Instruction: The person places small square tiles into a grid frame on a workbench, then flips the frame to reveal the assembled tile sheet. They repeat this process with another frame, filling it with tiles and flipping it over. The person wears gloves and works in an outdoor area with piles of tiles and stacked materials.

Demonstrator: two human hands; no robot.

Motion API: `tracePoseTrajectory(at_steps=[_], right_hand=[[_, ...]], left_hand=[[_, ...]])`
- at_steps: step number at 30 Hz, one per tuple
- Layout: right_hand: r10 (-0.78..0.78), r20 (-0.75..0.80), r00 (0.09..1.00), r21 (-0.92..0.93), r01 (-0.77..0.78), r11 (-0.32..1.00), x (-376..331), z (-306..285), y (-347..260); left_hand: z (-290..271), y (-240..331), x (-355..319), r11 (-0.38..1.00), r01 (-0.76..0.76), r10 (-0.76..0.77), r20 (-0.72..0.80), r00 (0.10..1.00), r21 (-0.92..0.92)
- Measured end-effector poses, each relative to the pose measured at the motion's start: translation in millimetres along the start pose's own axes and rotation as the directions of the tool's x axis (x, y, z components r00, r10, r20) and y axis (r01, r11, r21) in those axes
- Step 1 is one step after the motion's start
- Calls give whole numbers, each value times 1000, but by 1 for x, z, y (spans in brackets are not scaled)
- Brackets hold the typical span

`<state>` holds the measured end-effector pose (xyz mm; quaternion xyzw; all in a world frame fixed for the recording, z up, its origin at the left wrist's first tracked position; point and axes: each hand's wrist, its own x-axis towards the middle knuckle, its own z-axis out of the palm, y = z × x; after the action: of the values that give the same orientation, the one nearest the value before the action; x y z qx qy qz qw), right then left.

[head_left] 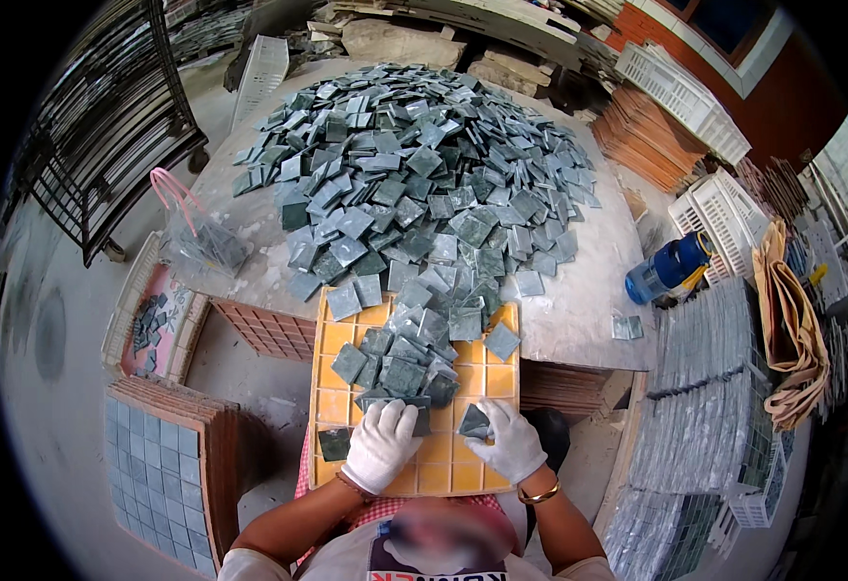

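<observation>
Yellow plastic grid tray (pixel 443 474), lower centre of the frame, its far edge against the bench (pixel 579 320). Head view, the only one.

Progress: judged early. A loose clump of green-grey square tiles (pixel 400 363) lies across the tray's upper half, unsorted; one dark tile (pixel 335 443) sits alone in a pocket at the tray's lower left; most pockets in the bottom rows show bare yellow. The big heap of tiles (pixel 414 165) on the bench, upper centre, remains.

Hands, both in white gloves: left hand (pixel 382 443), fingers curled narrow over the near edge of the clump; right hand (pixel 511 441), fingers closed on a single tile (pixel 474 422).

Packages and containers: clear plastic bag with pink handles (pixel 196 237), left of the heap; white crates (pixel 681 97), upper right; blue canister (pixel 666 271), right of the bench; stacked finished tile sheets (pixel 705 387), right; a filled sheet of pale tiles (pixel 153 474), lower left. No legible labels or signs.
</observation>
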<state>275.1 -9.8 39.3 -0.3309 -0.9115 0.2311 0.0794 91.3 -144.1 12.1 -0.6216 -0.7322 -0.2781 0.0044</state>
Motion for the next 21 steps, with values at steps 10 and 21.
tracePoseTrajectory(at_steps=[10,21], right_hand=[[-31,187,982,4,30,1000,-79,-25,31],[-196,147,970,-123,214,969,-85,-18,26]], left_hand=[[-87,-41,-95,1000,-3,8,251,968,-18],[-83,-57,-105,997,-63,70,220,973,-39]])
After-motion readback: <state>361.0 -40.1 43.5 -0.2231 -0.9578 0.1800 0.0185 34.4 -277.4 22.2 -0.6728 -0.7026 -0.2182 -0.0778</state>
